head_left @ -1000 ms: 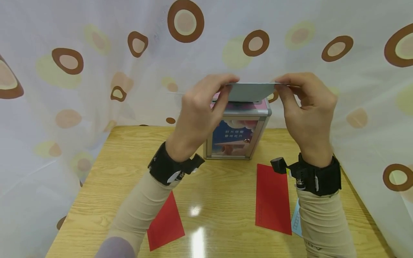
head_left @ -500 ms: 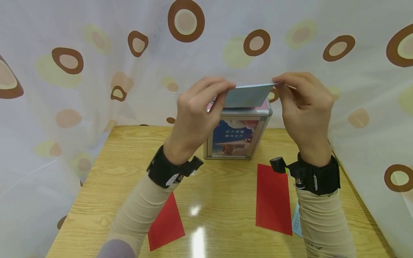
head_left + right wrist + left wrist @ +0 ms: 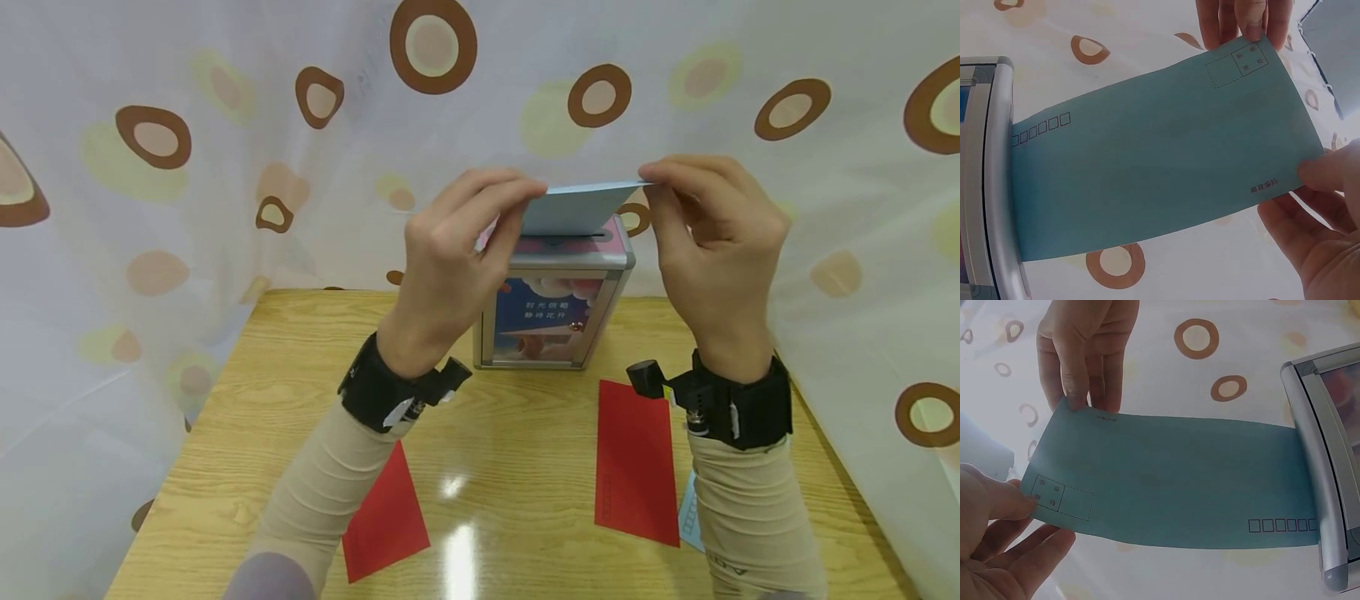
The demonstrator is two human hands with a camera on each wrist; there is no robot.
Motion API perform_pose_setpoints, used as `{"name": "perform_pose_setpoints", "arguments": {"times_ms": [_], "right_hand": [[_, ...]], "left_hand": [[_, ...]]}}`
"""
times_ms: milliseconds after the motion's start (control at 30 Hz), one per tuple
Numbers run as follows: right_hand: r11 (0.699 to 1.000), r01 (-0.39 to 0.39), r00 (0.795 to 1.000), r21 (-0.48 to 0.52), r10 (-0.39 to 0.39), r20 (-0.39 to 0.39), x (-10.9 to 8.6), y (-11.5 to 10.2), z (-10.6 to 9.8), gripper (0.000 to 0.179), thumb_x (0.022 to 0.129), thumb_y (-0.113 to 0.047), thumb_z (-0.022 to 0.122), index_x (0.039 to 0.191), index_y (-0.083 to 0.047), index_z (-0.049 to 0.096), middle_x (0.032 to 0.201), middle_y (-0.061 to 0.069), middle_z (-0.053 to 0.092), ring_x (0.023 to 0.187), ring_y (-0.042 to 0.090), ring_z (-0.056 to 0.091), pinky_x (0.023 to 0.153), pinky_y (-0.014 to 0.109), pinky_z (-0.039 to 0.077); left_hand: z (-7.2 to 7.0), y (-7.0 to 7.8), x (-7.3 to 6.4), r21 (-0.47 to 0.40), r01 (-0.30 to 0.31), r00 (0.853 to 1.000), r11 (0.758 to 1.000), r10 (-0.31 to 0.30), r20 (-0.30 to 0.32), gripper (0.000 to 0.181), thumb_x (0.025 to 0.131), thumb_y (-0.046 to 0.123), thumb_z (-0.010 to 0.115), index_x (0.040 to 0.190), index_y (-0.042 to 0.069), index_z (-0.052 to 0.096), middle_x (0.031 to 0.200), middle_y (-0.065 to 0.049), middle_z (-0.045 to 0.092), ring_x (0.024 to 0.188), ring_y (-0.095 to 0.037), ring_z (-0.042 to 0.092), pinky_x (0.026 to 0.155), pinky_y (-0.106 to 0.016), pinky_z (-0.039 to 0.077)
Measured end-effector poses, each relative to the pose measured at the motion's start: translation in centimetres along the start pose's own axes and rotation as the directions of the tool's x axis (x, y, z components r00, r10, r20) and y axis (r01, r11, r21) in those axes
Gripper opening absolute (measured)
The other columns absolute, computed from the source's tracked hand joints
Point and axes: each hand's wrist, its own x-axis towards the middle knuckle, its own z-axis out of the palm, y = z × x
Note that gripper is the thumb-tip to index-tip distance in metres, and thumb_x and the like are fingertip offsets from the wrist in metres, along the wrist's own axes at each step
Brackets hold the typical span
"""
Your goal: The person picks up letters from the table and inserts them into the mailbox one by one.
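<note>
Atop a box (image 3: pixel 546 335) at twelve o'clock, a blue envelope (image 3: pixel 573 212) is being pinched by left hand (image 3: pixel 453 258) and right hand (image 3: pixel 720 250).

matt paper envelope (image 3: pixel 1179 481) — smooth, satin metal box edging (image 3: pixel 570 261) — glossy wood-grain tabletop (image 3: pixel 517 442)

1. Held envelope (image 3: pixel 573 210): between left hand (image 3: pixel 456 258) and right hand (image 3: pixel 718 250), upper corners in their fingers, lower end at the slot (image 3: pixel 602 237); how far in cannot be told.
2. Box (image 3: pixel 551 321): below and between both hands' fingers, on the far part of the table (image 3: pixel 517 450).
3. Left paper (image 3: pixel 393 517): on the table, left of and nearer than the left fingertips.
4. Right-side envelope (image 3: pixel 636 467): on the table, nearer than the right fingertips.
5. Half-hidden envelope (image 3: pixel 691 517): right beside it, partly beneath the right forearm (image 3: pixel 753 517).
6. Cloth (image 3: pixel 495 125): behind the fingers and box.
</note>
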Motion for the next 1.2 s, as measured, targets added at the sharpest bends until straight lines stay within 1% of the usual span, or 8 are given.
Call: {"name": "perform_pose_setpoints", "arguments": {"times_ms": [133, 333, 467, 600, 700, 867, 1000, 1200], "right_hand": [[1.0, -0.001, 1.0, 0.002, 0.001, -0.008, -0.1, -0.2, 0.1, 0.012, 0.087, 0.006, 0.064, 0.09, 0.005, 0.075, 0.089, 0.02, 0.068, 0.074, 0.017, 0.056, 0.065, 0.015, 0.045], [1.0, 0.006, 1.0, -0.008, -0.006, 0.007, -0.4, 0.4, -0.1, 0.013, 0.086, 0.007, 0.064, 0.091, 0.004, 0.075, 0.09, 0.021, 0.068, 0.081, 0.02, 0.06, 0.075, 0.017, 0.052], [1.0, -0.008, 1.0, 0.014, 0.007, 0.028, -0.6, 0.5, -0.2, 0.013, 0.085, 0.011, 0.064, 0.094, 0.008, 0.073, 0.093, 0.022, 0.068, 0.085, 0.023, 0.062, 0.083, 0.023, 0.055], [0.999, -0.027, 0.999, 0.037, 0.026, 0.029, -0.7, 0.4, -0.2, 0.012, 0.083, 0.012, 0.065, 0.094, 0.011, 0.07, 0.093, 0.021, 0.067, 0.086, 0.025, 0.062, 0.085, 0.029, 0.057], [0.999, -0.032, 0.999, 0.035, 0.031, 0.015, -0.9, 0.3, -0.2, 0.011, 0.082, 0.013, 0.066, 0.092, 0.011, 0.071, 0.092, 0.021, 0.065, 0.084, 0.024, 0.063, 0.083, 0.026, 0.056], [0.999, -0.03, 0.999, 0.02, 0.029, 0.014, -1.2, 0.3, -0.2, 0.012, 0.082, 0.012, 0.066, 0.091, 0.009, 0.073, 0.091, 0.023, 0.064, 0.081, 0.021, 0.063, 0.082, 0.023, 0.056], [1.0, -0.027, 0.999, 0.011, 0.026, 0.028, -1.3, 0.4, -0.2, 0.012, 0.082, 0.012, 0.066, 0.093, 0.01, 0.072, 0.092, 0.023, 0.065, 0.084, 0.023, 0.063, 0.083, 0.025, 0.056], [0.999, -0.029, 0.999, 0.045, 0.028, 0.026, -1.4, 0.3, 0.0, 0.009, 0.082, 0.013, 0.065, 0.09, 0.013, 0.07, 0.092, 0.025, 0.066, 0.087, 0.025, 0.062, 0.084, 0.028, 0.057]], "left_hand": [[0.1, 0.0, -0.2, -0.006, -0.004, 1.0, 1.0, 0.004, -0.004, 0.015, 0.094, 0.001, 0.06, 0.101, -0.002, 0.073, 0.095, -0.015, 0.07, 0.09, -0.018, 0.066, 0.076, -0.028, 0.057], [0.3, -0.2, -0.4, 0.002, -0.002, 1.0, 1.0, 0.002, 0.0, 0.014, 0.094, 0.001, 0.061, 0.1, -0.002, 0.073, 0.093, -0.015, 0.069, 0.087, -0.018, 0.066, 0.071, -0.029, 0.057], [0.4, -0.2, -0.7, 0.011, 0.006, 1.0, 1.0, -0.006, 0.0, 0.013, 0.093, 0.001, 0.061, 0.098, -0.002, 0.073, 0.092, -0.015, 0.068, 0.085, -0.019, 0.064, 0.069, -0.03, 0.056], [0.4, -0.4, -0.9, 0.014, 0.022, 1.0, 1.0, -0.022, 0.004, 0.014, 0.094, 0.002, 0.06, 0.098, -0.001, 0.073, 0.093, -0.016, 0.065, 0.084, -0.019, 0.062, 0.067, -0.03, 0.054], [0.5, -0.5, -1.1, 0.02, 0.032, 0.999, 0.999, -0.033, 0.014, 0.015, 0.095, 0.004, 0.06, 0.099, -0.001, 0.073, 0.093, -0.016, 0.062, 0.082, -0.02, 0.058, 0.065, -0.03, 0.051], [0.5, -0.7, -1.4, 0.033, 0.046, 0.999, 0.998, -0.047, 0.025, 0.015, 0.096, 0.006, 0.059, 0.098, 0.0, 0.073, 0.092, -0.016, 0.058, 0.079, -0.02, 0.052, 0.065, -0.031, 0.048], [0.6, -0.8, -1.7, 0.035, 0.053, 0.998, 0.998, -0.054, 0.025, 0.016, 0.096, 0.007, 0.059, 0.098, 0.001, 0.074, 0.092, -0.015, 0.057, 0.079, -0.02, 0.051, 0.066, -0.031, 0.048], [0.7, -0.9, -2.1, 0.033, 0.065, 0.997, 0.997, -0.066, 0.028, 0.015, 0.096, 0.005, 0.059, 0.1, 0.0, 0.073, 0.092, -0.015, 0.057, 0.078, -0.019, 0.052, 0.066, -0.031, 0.048]]}}
